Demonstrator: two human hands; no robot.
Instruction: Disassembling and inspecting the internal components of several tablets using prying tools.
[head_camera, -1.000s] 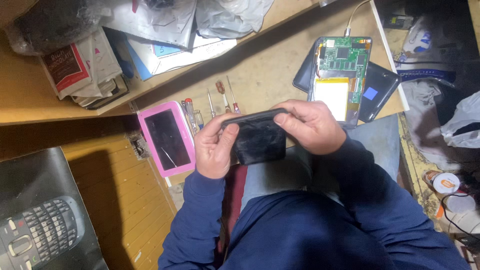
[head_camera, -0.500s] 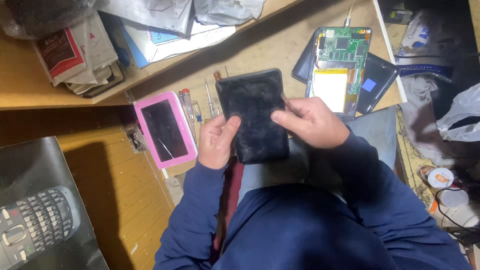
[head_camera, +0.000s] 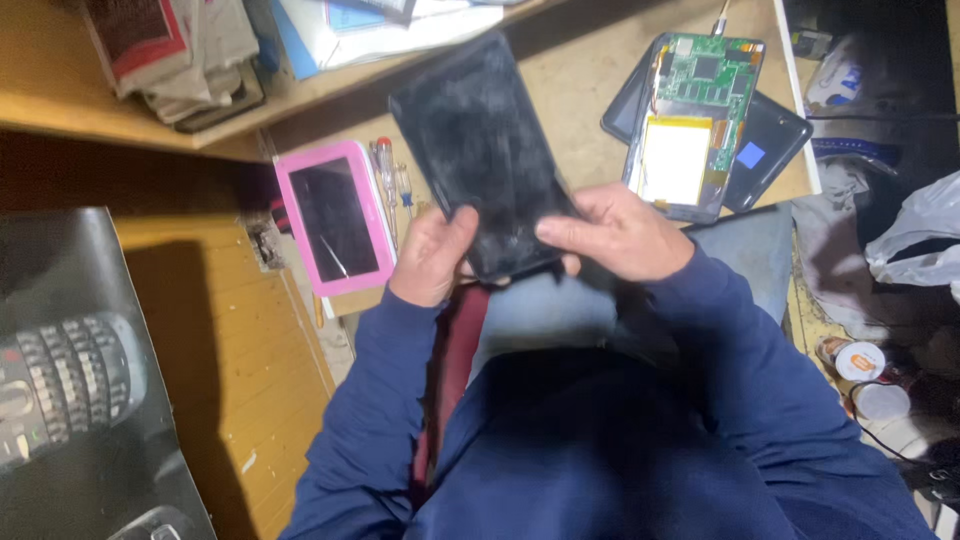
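At the far left lies a dark poster picturing a phone keypad, on the yellow wood floor. Above it a shelf carries bundled packets. Next comes a pink tablet, face up on the bench, with screwdrivers lying just beside its right edge.

The left hand grips the lower left edge of a black tablet, thumb laid over the face and fingers curled behind, clamped on it. The tablet is held up over the bench, tilted, its top corner pointing away from the person, its glass dusty and smeared. The right hand holds the lower right edge, forefinger stretched across the front, the other fingers wrapped under and closed on the rim.

The tablet looks stiff, thin and fairly light, but the glass is likely fragile and the dusty face may be slippery; holding it by the two long edges near the bottom, as both hands do, seems the safest grip, keeping pressure off the middle of the screen.

Further right an opened tablet lies on the bench, green circuit board and pale battery exposed, resting on a dark back cover. At the far right are plastic bags and two small round lids on the floor.
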